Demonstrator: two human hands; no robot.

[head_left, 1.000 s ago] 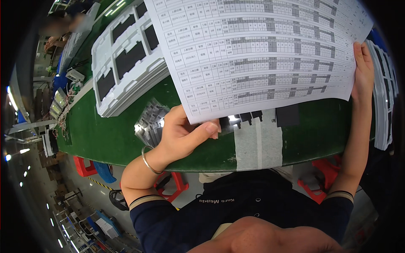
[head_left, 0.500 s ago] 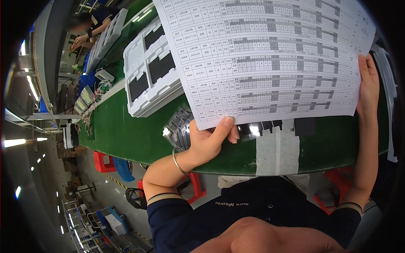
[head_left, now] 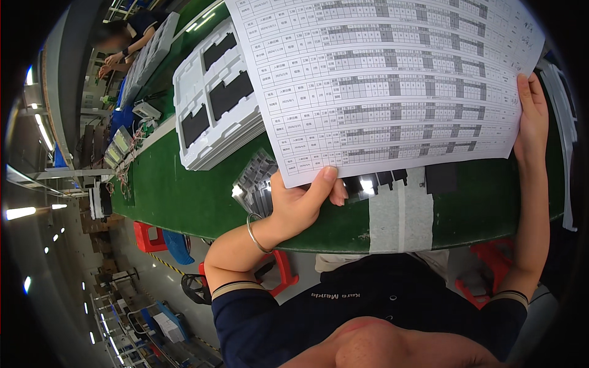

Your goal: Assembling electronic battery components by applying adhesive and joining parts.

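Observation:
A large white sheet of paper (head_left: pixel 380 86), printed with rows of tables and grey-shaded cells, is held up over the green table (head_left: pixel 178 199). My left hand (head_left: pixel 304 199) grips its lower left corner, the thumb on top and the fingers behind. At the right edge my right hand (head_left: pixel 532 116) pinches the sheet, its thumb and fingers closed on the margin. Under the sheet, dark flat pieces (head_left: pixel 383 180) and shiny clear-and-silver film pieces (head_left: pixel 254 184) lie partly hidden. A band of pale tape (head_left: pixel 402 214) runs to the table's near edge.
Stacked white trays (head_left: pixel 215 98) with black sheets in them stand left of the paper. A black square piece (head_left: pixel 443 178) lies right of the tape. Beyond, a co-worker's hands (head_left: pixel 113 61) are near another tray stack (head_left: pixel 147 58). A red stool (head_left: pixel 149 236) stands below the table.
The paper and both hands have barely shifted; the sheet sits very slightly higher and to the left. My grip on it is the same, and the whole view has moved a little.

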